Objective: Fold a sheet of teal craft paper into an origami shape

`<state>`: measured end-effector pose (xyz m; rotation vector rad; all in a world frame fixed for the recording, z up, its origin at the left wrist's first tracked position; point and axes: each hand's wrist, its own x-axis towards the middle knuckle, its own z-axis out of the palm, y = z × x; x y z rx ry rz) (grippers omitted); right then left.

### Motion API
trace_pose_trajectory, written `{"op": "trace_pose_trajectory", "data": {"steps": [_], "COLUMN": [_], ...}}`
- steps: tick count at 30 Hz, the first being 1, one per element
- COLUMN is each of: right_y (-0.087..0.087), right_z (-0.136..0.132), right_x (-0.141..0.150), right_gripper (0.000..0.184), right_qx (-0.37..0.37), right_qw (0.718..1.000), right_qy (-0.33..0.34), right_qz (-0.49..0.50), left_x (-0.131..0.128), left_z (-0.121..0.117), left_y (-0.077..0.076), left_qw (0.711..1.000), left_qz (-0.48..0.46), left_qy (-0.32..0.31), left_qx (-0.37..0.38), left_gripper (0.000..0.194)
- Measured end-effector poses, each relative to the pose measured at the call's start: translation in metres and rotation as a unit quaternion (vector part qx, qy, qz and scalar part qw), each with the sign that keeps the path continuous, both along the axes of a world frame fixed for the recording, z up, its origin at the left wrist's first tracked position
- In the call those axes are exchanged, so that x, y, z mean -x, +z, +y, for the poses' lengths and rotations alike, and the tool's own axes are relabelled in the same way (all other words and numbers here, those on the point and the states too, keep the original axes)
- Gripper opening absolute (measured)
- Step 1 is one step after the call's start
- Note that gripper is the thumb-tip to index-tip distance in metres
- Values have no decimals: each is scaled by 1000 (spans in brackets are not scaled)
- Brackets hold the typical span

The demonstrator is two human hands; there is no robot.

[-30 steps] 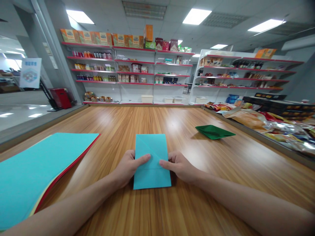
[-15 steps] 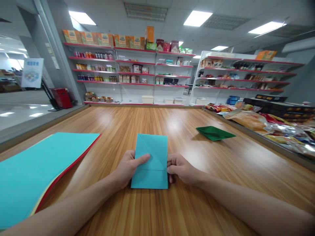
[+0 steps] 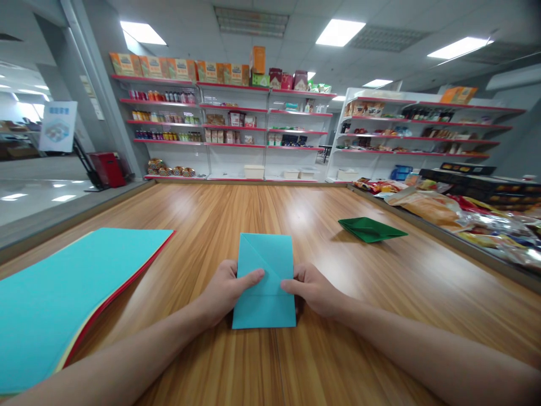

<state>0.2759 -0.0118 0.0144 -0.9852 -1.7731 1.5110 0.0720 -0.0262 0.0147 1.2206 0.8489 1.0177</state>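
Since the earlier frame my right hand (image 3: 315,287) has moved its thumb back onto the folded teal sheet (image 3: 265,279), lower centre on the worktop (image 3: 338,349). My left hand (image 3: 228,287) pinches the opposite edge. I judge even pressure along the crease keeps the edges aligned.

Folded paper (image 3: 265,282) plain turquoise, crease lines slightly darker. Paper stack (image 3: 71,293) turquoise on top, yellow and red edges beneath. Folded paper boat (image 3: 371,229) dark green. Table (image 3: 338,338) warm orange-brown wood grain, glossy. Shelves (image 3: 228,113) white with red edge strips. Cart (image 3: 105,168) red.
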Motion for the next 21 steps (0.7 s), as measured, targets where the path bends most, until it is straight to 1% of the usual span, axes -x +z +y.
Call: {"op": "trace_pose_trajectory", "data": {"steps": [7,14,21], "right_y": [0,-2,2], "right_z": [1,1,0], "right_x": [0,-1,0], "right_gripper": [31,25,23], "right_qx": [9,5,16], "right_qw": [1000,1000,1000], "right_qy": [0,1,3], "right_qz": [8,12,15], "left_x": [1,0,0], "left_z": [0,0,0], "left_y": [1,2,3], "left_qw": [1000,1000,1000], "left_qz": [8,-2,-3], "left_qy": [4,-6,1], "left_qx": [-1,0,-3], "left_gripper": [37,35,31]}}
